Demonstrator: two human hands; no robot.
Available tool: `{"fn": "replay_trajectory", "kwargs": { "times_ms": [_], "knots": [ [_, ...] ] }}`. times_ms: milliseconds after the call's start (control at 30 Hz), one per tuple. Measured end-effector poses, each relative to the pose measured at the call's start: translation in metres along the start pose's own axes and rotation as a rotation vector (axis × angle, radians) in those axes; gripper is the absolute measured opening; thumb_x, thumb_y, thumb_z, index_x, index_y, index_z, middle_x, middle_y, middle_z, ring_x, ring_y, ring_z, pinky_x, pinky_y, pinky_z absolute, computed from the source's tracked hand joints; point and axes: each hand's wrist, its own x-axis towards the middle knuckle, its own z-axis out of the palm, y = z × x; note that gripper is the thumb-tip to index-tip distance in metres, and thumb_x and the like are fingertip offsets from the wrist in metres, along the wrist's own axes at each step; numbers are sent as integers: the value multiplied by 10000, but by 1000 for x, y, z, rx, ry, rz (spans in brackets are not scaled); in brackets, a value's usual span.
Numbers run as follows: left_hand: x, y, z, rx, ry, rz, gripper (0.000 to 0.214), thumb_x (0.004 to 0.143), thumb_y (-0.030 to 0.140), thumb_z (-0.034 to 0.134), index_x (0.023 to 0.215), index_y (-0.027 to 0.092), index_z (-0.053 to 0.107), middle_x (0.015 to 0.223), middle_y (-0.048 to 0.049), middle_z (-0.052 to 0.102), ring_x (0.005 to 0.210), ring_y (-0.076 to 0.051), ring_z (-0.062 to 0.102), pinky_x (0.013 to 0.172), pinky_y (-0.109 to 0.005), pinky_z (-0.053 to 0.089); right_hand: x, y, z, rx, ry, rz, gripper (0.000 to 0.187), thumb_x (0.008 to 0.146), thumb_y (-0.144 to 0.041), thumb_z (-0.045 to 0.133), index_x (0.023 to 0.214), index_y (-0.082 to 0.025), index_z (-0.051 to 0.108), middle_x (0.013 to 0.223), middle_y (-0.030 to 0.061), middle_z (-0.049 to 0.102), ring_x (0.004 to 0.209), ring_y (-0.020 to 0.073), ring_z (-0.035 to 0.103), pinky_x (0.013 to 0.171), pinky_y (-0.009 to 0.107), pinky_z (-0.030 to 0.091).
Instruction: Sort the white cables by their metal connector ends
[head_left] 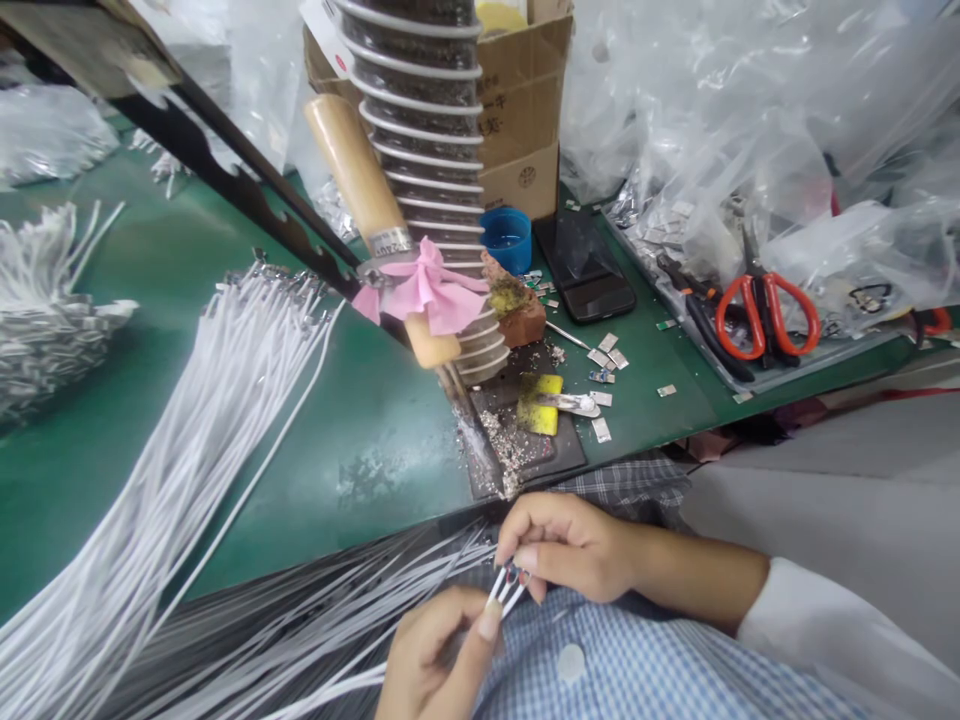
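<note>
Close to my body, my left hand (439,650) pinches several thin white cables (513,598) between thumb and fingers. Just above it, my right hand (577,548) is closed at the cables' tips, where small dark and reddish bits show; their exact kind is hidden by the fingers. Beyond my hands a soldering iron (356,175) with a wooden handle hangs tip-down, a pink cloth (433,290) tied round it. Its tip meets a dark base plate (574,455) strewn with solder crumbs. More white cables (330,610) lie by my left hand.
A large bundle of white cables (187,430) covers the left of the green table. On the right are a yellow sponge (538,410), small metal connectors (602,430), a phone (589,265) and red-handled scissors (765,310). A ribbed duct (420,130) stands behind the iron.
</note>
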Motion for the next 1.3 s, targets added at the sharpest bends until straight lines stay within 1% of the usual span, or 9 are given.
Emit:
{"fn": "replay_trajectory", "kwargs": {
  "times_ms": [300,600,667,733,833,933,1000,1167,1300],
  "knots": [
    [1,-1,-3,-6,50,150,81,859,242,622,825,253,696,735,5,665,670,-141,613,649,-205,457,-2,3,-3,-69,-19,-126,108,759,-69,494,767,-124,587,620,-7,544,518,90,506,480,175,390],
    [2,-5,-4,74,8,263,121,880,185,580,916,267,662,797,20,662,712,-122,622,668,-188,473,3,-1,-5,-130,-24,-241,123,698,-65,478,655,-135,570,659,11,537,570,107,496,540,209,378],
    [0,-9,-9,114,41,285,149,881,192,586,970,294,648,872,24,666,802,-124,627,735,-183,475,-1,-2,-2,-177,-33,-232,119,681,-72,478,632,-135,565,614,1,526,532,98,484,511,194,361],
    [-5,-12,-17,168,129,303,201,883,201,587,1042,317,626,989,20,650,943,-135,604,841,-193,460,-7,0,1,-223,-133,-158,86,657,-109,499,648,-132,581,556,-21,494,471,79,451,468,173,331],
    [-16,-13,-41,228,397,292,236,901,198,558,1106,306,596,1124,-6,600,1090,-158,542,953,-238,418,-15,11,4,-354,-407,-31,81,675,-199,567,723,-142,601,504,-56,424,442,69,407,507,188,348],
    [-29,-9,-79,403,713,316,237,887,194,576,1114,262,587,1159,-51,585,1203,-222,486,1041,-347,368,-16,26,7,-695,-404,-46,194,737,-310,646,663,-156,555,608,-17,483,585,117,464,618,260,357],
    [-40,-9,-110,682,826,310,268,866,249,612,1129,208,581,1144,-98,594,1260,-284,438,1089,-437,310,-14,32,8,-846,-361,-50,236,737,-336,679,666,-157,542,724,18,527,663,147,496,620,271,336],
    [-62,-21,-178,1428,828,53,677,840,542,553,1215,-19,503,1205,-301,535,1222,-462,423,1040,-567,315,-9,35,8,-942,-465,-26,77,796,-109,527,761,-177,534,755,8,518,660,129,504,591,247,311],
    [-50,-10,-201,1533,644,-322,637,824,582,542,1188,60,508,1188,-235,581,1033,-407,577,867,-504,454,-11,48,5,-1007,-493,-88,32,792,-167,580,805,-189,560,754,4,527,645,131,501,571,251,297]
  ]
}}
